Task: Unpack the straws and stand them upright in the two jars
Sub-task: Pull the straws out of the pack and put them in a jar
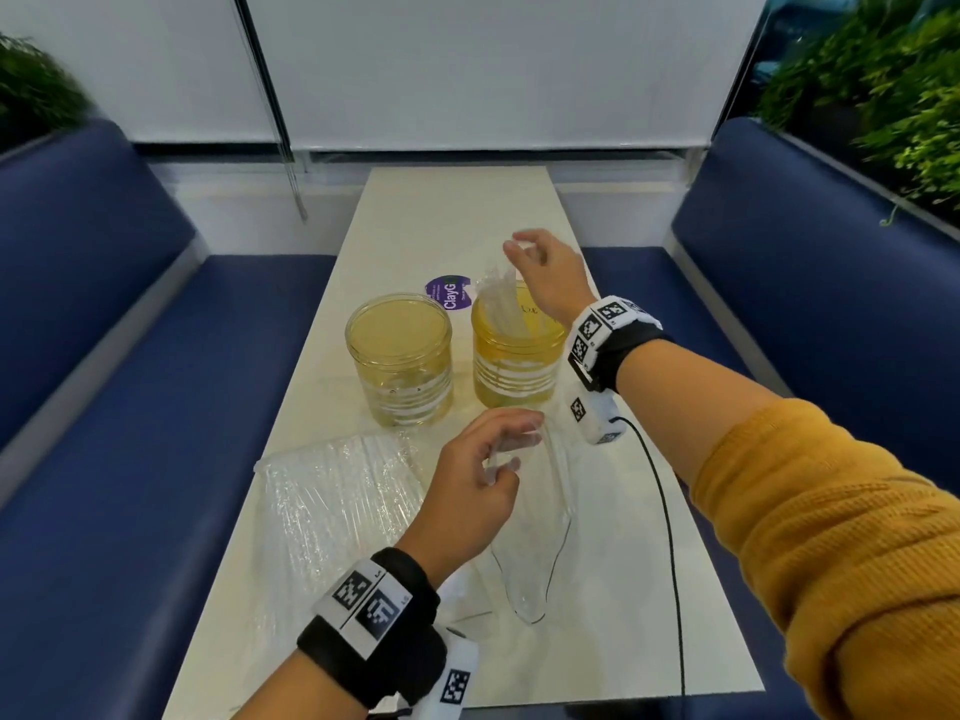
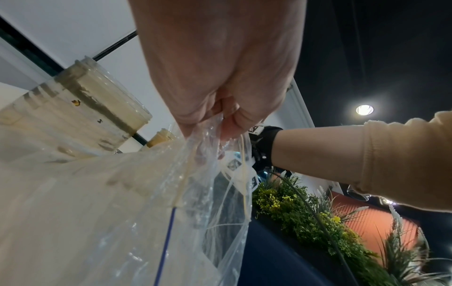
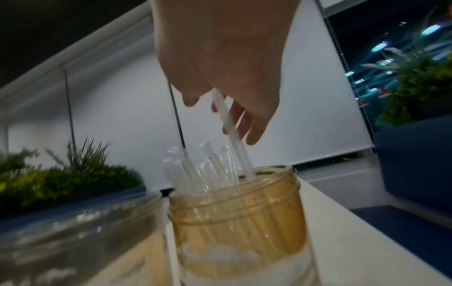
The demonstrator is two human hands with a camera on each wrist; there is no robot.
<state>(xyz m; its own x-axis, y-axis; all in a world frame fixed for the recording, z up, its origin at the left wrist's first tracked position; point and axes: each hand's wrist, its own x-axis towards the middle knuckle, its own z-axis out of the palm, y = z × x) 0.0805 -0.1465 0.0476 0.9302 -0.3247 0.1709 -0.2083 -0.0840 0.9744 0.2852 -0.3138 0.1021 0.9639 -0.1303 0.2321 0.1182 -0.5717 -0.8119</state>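
Right jar: it stands on the table and already has a bunch of clear straws in it. They lean a bit, mostly toward the left side.
Right hand: it is above the right jar, with one straw against its fingers. The bottom end of that straw is inside the jar mouth. The fingers look loose, and I cannot tell if they are pinching it or letting it go.
Left jar: it stands just beside the right jar, and I see no straws in it.
Left hand: it pinches the open top of a clear bag, which hangs down to the table.
Pack of straws: it lies flat on the table, left of the left hand. It looks quite full.
How far along: I think it is early. One jar is partly filled, and the other has not been started.
Hard to see: the bag and the straws are see-through, so I cannot count them. I cannot tell if the held bag has any straws in it. The right wrist view is blurry. The right arm hides part of the right jar.
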